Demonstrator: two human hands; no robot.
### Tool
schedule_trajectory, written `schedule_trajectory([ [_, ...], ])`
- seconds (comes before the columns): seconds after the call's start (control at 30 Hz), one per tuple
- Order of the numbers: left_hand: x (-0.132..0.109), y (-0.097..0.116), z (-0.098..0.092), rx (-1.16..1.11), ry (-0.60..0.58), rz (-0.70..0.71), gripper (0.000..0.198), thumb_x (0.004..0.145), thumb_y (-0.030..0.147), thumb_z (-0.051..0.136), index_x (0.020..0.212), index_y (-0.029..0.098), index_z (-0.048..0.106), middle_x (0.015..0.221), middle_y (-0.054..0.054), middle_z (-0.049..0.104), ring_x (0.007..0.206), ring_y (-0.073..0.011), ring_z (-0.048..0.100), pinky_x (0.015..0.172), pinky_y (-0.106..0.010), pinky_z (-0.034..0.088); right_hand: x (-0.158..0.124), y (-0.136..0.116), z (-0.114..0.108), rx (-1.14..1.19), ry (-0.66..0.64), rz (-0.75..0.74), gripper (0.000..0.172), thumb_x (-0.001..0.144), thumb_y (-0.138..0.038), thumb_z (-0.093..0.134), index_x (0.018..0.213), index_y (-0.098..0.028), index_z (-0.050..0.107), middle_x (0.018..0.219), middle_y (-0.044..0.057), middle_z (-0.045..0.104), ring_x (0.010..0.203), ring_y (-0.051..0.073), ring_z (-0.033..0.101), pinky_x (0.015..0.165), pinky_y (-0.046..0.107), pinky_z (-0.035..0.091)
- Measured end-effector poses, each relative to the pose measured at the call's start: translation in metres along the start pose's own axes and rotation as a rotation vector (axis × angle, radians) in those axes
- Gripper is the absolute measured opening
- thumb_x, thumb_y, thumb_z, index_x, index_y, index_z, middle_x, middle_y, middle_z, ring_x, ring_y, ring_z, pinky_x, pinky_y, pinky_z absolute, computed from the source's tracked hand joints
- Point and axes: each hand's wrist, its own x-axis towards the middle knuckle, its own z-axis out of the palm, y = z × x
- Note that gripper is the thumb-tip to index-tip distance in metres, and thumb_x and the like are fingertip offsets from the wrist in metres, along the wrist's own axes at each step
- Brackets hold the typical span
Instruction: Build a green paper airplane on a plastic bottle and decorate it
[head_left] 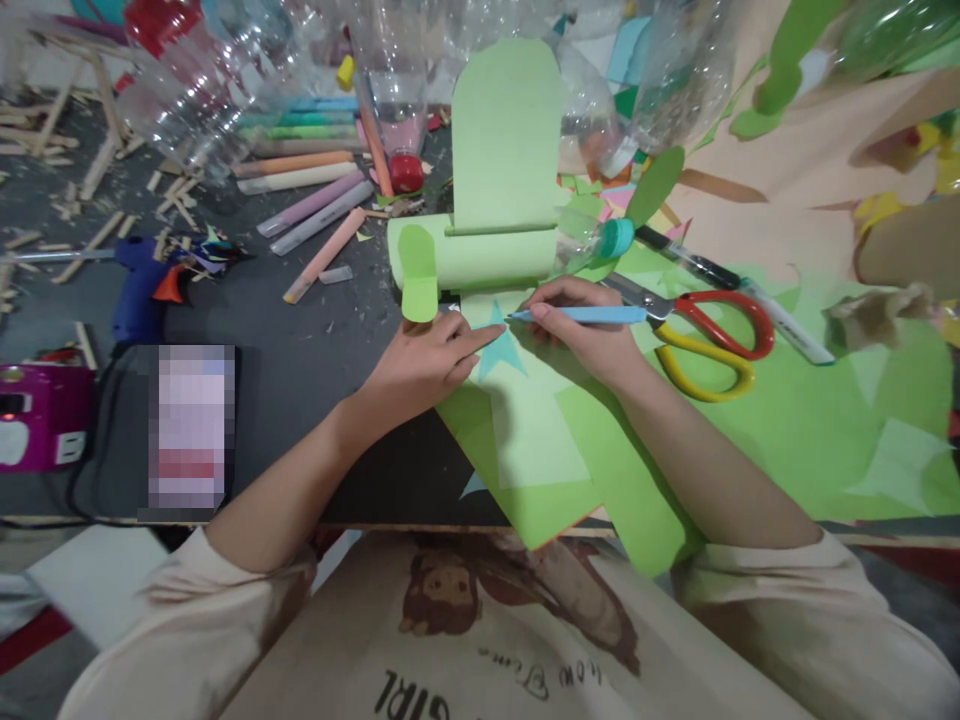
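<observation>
1. A person bends over a dark worktop (pixel 300 335), seen from where I stand, with both bare hands at a blue paper star (pixel 501 355) in the middle of the scene.
2. The left hand (pixel 431 355) lays a straightened index finger on the star's left side, its other fingers curled in beneath.
3. The right hand (pixel 577 325) pinches a light blue marker (pixel 600 314) between thumb and fingers, the tip at the star's right edge; whether it touches the paper, I cannot tell.
4. The star lies on a pale green strip (pixel 540 450), with brighter green sheets (pixel 630 480) under it.
5. Just beyond the hands lies a paper-covered roll (pixel 487 258), a tall round-topped panel (pixel 506 140) rising behind it.
6. Red-and-yellow-handled scissors (pixel 664 306) rest just right of the right hand.
7. To the far left, loose markers (pixel 315 215) lie near a blue glue gun (pixel 141 290).
</observation>
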Motion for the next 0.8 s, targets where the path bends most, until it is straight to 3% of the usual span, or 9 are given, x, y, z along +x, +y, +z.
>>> schedule_trajectory([
  [0.23,-0.0017,0.0001,0.0035,0.022,0.028,0.009,0.039,0.098,0.018,0.036,0.120,0.027,0.068,0.087,-0.005,0.061,0.078,-0.0165,0.054,0.072,-0.028,0.039,0.0015,0.0018,-0.0009,0.001,0.027,-0.004,0.019,0.074,-0.035,0.072,0.067,-0.021,0.060,0.056,-0.004,0.057,0.048,0.010,0.049,0.049,0.026,0.041],
  [0.8,-0.0020,-0.0006,0.0059,0.045,0.046,0.001,0.038,0.097,0.018,0.039,0.118,0.028,0.069,0.088,-0.005,0.061,0.076,-0.0154,0.055,0.068,-0.026,0.038,0.0025,0.0010,0.0002,-0.130,-0.006,-0.038,0.011,0.071,-0.026,0.063,0.063,-0.018,0.061,0.057,-0.003,0.056,0.054,0.011,0.048,0.055,0.027,0.039],
])
